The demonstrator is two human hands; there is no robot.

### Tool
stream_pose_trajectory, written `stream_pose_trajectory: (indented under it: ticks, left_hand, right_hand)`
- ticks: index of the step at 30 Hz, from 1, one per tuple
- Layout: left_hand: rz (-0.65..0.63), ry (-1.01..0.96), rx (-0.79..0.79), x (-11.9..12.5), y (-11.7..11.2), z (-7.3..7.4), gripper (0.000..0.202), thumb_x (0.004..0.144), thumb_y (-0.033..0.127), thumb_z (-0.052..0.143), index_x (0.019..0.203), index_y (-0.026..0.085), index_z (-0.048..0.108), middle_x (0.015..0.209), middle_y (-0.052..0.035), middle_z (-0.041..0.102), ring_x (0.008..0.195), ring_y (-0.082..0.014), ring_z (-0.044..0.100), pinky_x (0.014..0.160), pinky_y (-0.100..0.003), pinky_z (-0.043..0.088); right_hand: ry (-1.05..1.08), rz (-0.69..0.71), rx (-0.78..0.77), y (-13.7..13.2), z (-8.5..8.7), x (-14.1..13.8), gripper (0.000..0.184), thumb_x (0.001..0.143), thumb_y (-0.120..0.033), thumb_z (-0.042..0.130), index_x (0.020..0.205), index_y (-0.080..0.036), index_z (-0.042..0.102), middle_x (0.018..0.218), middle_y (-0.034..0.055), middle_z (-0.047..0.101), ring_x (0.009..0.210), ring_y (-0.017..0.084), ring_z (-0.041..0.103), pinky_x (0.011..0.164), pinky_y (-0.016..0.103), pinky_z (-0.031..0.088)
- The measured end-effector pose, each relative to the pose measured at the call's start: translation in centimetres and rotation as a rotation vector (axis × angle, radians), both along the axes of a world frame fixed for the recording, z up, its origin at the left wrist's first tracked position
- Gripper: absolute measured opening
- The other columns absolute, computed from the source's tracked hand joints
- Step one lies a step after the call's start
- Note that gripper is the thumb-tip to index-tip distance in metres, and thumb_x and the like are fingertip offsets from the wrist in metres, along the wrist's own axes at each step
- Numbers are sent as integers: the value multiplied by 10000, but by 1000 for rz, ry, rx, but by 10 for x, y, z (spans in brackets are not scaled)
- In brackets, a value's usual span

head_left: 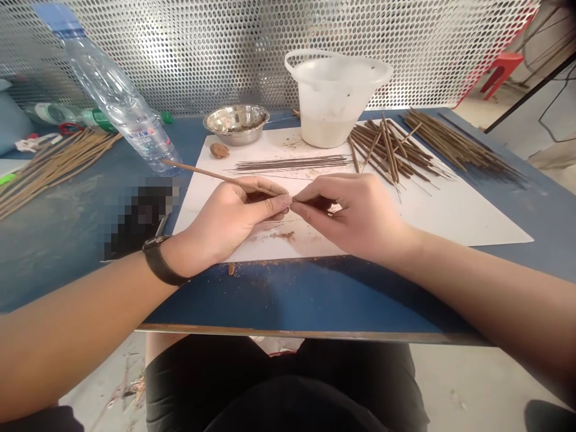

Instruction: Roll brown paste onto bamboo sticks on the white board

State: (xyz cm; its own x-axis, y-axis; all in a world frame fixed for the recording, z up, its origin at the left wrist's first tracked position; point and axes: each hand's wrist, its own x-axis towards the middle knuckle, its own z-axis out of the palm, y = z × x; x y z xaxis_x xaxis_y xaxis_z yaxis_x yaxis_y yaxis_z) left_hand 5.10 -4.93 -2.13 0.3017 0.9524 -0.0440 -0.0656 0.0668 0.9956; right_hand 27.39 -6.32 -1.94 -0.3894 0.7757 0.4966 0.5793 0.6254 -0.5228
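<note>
The left hand (pixel 229 219) and right hand (pixel 355 216) are both partly closed, their fingertips almost meeting over the near half of the white paper sheet (pixel 450 219). The left hand grips one incense stick (pixel 202 173), whose far end projects toward the sheet's far-left corner; the fingers hide its middle, and the right fingertips appear to pinch its thin end. One steel bowl (pixel 236 123) and one white plastic bucket (pixel 333 99) stand at the far edge, beside stick piles (pixel 387 150) too dense to count, and a pixelated patch (pixel 139 219) obscures part of the blue table (pixel 288 297).
</note>
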Motion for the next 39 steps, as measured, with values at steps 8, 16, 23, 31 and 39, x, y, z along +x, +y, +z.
stream_pose_trajectory:
  ticks: [8, 16, 23, 31, 39]
  left_hand:
    - [-11, 42, -17, -1, -1, 1, 381, 710, 397, 1080, 924, 198, 836, 942, -45, 796, 938, -211, 788, 897, -348, 675]
    - [21, 83, 53, 2, -1, 0, 350, 761, 457, 1043, 876, 204, 830, 876, -45, 778, 894, -196, 750, 847, -322, 643]
    - [28, 95, 37, 2, -4, 0, 326, 796, 461, 1020, 882, 212, 828, 833, -35, 752, 821, -179, 715, 769, -307, 603]
    - [32, 42, 79, 3, -3, 0, 333, 783, 453, 1030, 836, 201, 819, 808, -27, 744, 805, -155, 702, 753, -269, 591]
    - [-8, 62, 67, 2, -2, -1, 358, 781, 479, 1025, 891, 199, 829, 825, -30, 749, 814, -163, 722, 768, -288, 613]
  right_hand:
    - [-41, 8, -29, 1, 2, 4, 185, 1041, -342, 712, 916, -297, 840, 820, 23, 813, 740, 225, 730, 685, 376, 550]
    - [-81, -29, 84, 3, -3, 3, 174, 1028, -300, 708, 900, -283, 824, 851, 34, 819, 765, 232, 737, 734, 381, 545]
    - [-118, -8, 60, 3, -2, 3, 231, 1056, -313, 655, 897, -296, 822, 820, 37, 793, 816, 257, 747, 723, 387, 525]
    - [-188, -31, 172, 6, -2, 5, 170, 1043, -337, 695, 934, -282, 813, 854, 49, 816, 800, 256, 746, 733, 396, 549]
    - [-206, -47, 224, 4, -3, 6, 249, 1071, -282, 635, 875, -290, 787, 744, 17, 771, 676, 214, 699, 631, 361, 527]
